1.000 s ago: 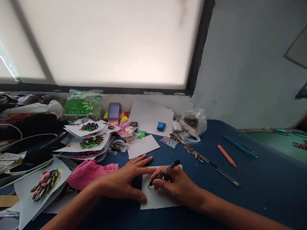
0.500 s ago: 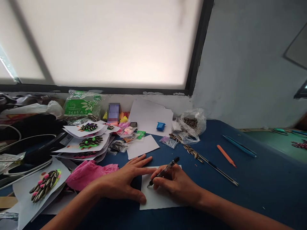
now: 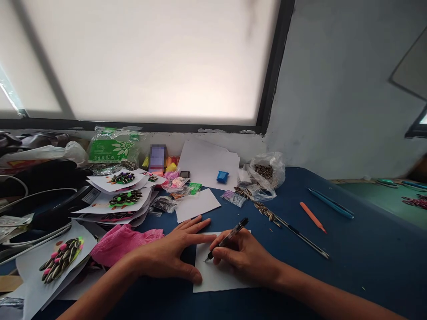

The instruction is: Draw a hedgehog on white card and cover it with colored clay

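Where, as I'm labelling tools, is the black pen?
Low in the head view, right of centre, the right hand holds the black pen, tip down at the sheet beneath.

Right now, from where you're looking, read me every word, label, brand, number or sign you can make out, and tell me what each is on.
"原生…瓜子": green plastic bag; middle characters too blurred.
Lettering near that bag's top: unreadable.
Small white label at left: print too small.
Purple box: pixelated, unreadable.
Pen: barrel markings too small.
Paper beneath it: no legible writing.
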Demonstrator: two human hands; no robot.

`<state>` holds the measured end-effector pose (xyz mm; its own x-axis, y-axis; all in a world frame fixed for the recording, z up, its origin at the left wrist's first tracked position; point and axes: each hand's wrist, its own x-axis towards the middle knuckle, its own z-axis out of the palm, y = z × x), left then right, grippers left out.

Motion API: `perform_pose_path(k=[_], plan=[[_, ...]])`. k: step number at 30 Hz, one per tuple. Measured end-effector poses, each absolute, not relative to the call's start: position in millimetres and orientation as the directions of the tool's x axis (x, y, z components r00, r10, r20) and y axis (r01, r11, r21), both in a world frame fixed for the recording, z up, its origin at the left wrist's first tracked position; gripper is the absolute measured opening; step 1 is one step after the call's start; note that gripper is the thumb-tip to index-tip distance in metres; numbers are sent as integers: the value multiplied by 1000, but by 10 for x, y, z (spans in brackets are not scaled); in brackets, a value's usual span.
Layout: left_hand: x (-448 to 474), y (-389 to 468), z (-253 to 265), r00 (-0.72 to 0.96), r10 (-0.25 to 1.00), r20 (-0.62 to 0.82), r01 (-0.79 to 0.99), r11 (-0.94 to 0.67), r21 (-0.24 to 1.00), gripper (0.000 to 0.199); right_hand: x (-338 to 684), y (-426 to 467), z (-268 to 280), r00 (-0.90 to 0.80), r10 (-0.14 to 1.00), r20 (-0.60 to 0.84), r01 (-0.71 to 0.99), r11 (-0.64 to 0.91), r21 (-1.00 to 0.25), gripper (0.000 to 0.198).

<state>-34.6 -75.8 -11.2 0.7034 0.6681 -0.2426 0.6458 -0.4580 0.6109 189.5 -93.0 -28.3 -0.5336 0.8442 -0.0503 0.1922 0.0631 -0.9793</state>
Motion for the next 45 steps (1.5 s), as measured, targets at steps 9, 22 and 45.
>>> perform_pose_path(k=[9, 22, 45], plan=[[-355, -761, -119, 699, 671, -246, 652, -458, 604, 81, 1927, -936, -257, -534, 843, -57, 187, 52, -981, 13], [-359, -754, -142, 696, 678, -237, 653, -459, 603, 83, 1947, -932, -274, -532, 846, -39, 182, 70, -981, 14], [-367, -761, -159, 682, 693, -235, 659, -443, 608, 90, 1969, -961, -252, -510, 858, -64, 172, 29, -985, 12]])
